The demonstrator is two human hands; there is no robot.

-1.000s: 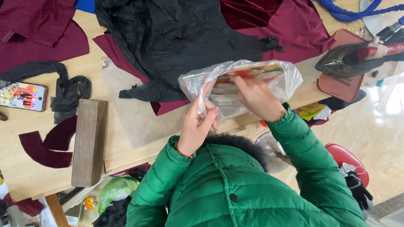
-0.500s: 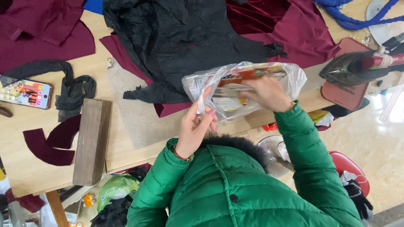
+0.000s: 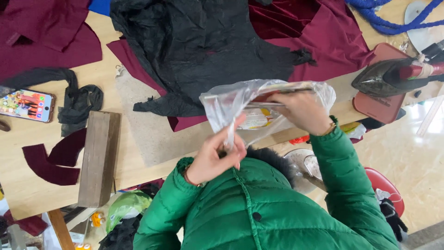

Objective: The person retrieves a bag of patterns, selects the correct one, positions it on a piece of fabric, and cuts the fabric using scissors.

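Both hands hold a clear plastic bag [image 3: 259,104] above the worktop [image 3: 148,139]. The left hand [image 3: 217,155] pinches its corner; the right hand [image 3: 300,111] grips the middle. It looks light, soft and slippery, so the edges seem best to hold.

Clear plastic bag [image 3: 231,104], crinkled, held up above table edge; flat printed packet [image 3: 259,118] inside, lying roughly level, partly hidden.

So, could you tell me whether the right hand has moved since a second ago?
Yes. The right hand has slid rightward inside the plastic bag, toward the iron.
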